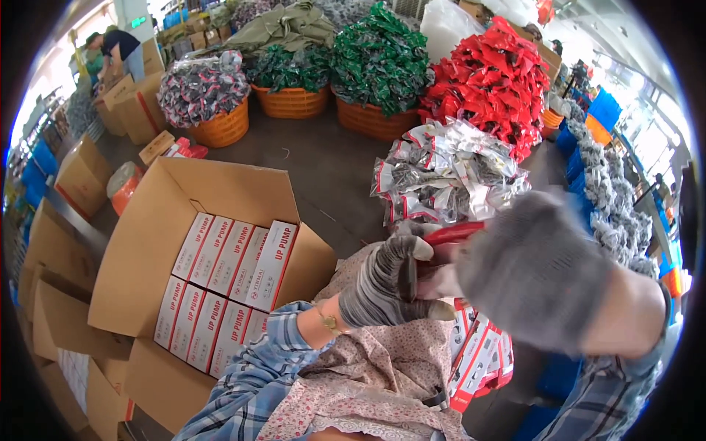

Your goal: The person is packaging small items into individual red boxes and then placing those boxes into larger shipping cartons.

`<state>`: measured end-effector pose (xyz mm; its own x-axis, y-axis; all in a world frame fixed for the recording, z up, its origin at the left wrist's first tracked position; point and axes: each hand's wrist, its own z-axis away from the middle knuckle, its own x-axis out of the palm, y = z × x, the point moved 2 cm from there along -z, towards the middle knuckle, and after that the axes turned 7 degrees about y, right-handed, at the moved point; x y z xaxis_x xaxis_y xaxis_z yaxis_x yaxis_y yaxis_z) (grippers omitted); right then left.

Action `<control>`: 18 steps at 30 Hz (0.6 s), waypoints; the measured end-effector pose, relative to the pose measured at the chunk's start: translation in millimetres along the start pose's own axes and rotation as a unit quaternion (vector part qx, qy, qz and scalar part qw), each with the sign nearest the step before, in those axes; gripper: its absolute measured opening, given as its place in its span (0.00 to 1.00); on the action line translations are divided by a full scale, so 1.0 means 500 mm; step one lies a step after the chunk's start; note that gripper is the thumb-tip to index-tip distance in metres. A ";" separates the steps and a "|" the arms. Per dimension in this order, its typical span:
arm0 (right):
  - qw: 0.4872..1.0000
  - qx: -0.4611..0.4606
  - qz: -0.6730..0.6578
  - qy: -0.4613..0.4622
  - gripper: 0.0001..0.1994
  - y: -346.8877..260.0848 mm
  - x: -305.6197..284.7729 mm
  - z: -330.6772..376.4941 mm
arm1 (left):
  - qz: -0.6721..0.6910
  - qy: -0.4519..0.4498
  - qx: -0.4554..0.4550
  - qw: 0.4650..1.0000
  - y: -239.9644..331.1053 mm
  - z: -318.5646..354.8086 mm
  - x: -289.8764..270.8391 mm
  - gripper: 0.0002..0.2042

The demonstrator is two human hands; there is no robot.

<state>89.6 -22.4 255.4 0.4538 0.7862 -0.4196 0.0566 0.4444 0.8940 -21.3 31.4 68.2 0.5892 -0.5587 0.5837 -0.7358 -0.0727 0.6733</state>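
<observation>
Both my hands wear grey knit gloves. My left hand [386,283] grips a small red and white packet [450,235] held above my lap. My right hand [537,268] is raised close to the camera, blurred, and holds the same packet from the right. Under the hands lies a stack of red and white flat cartons [482,356] on my floral apron. To my left stands an open cardboard box [147,242] with two rows of white and red small boxes [228,287] set on edge inside it.
A heap of silvery packets [448,173] lies ahead on the floor. Orange baskets piled with green [379,62], red [496,81] and grey packets [202,88] stand behind. Cardboard boxes [81,176] line the left. A person [114,51] bends over boxes at far left.
</observation>
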 end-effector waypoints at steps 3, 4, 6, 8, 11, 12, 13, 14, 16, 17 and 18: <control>0.900 0.016 -0.427 -0.084 0.06 -0.068 0.127 -0.062 | -0.181 -0.012 0.222 0.958 -0.013 0.012 0.017 0.38; 0.931 0.027 -0.361 0.051 0.08 -0.087 0.147 -0.085 | -0.181 0.027 0.211 0.960 -0.004 0.023 -0.005 0.37; 0.939 0.030 -0.285 0.190 0.11 -0.080 0.162 -0.090 | -0.169 0.103 0.195 0.961 0.020 0.041 -0.045 0.34; 0.873 0.146 -0.390 0.256 0.13 -0.014 0.126 -0.064 | -0.211 0.123 0.188 0.951 0.046 0.059 -0.065 0.34; 0.668 0.321 -0.591 0.319 0.19 -0.051 0.170 -0.043 | -0.291 0.156 0.165 0.929 0.066 0.073 -0.085 0.32; 0.466 0.425 -0.704 0.327 0.26 -0.097 0.207 -0.038 | -0.347 0.139 0.211 0.903 0.074 0.070 -0.081 0.32; 0.471 0.424 -0.702 0.325 0.26 -0.146 0.228 -0.043 | -0.398 0.118 0.256 0.873 0.079 0.062 -0.071 0.31; 0.315 0.412 -0.785 0.340 0.28 -0.203 0.260 -0.057 | -0.451 0.101 0.298 0.835 0.078 0.057 -0.063 0.31; 0.149 0.384 -0.845 0.341 0.30 -0.231 0.265 -0.075 | -0.403 0.123 0.254 0.871 0.056 0.051 -0.048 0.31; 0.111 0.376 -0.858 0.330 0.30 -0.235 0.251 -0.089 | -0.360 0.144 0.203 0.899 0.041 0.056 -0.045 0.31; 0.074 0.377 -0.866 0.320 0.31 -0.238 0.232 -0.093 | -0.308 0.159 0.150 0.926 0.027 0.056 -0.038 0.31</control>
<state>94.0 35.7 93.1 -0.9360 -0.2042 0.2866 -0.3202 0.1562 -0.9344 -51.8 18.2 53.5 0.9615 -0.0666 0.2666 -0.2584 -0.5493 0.7947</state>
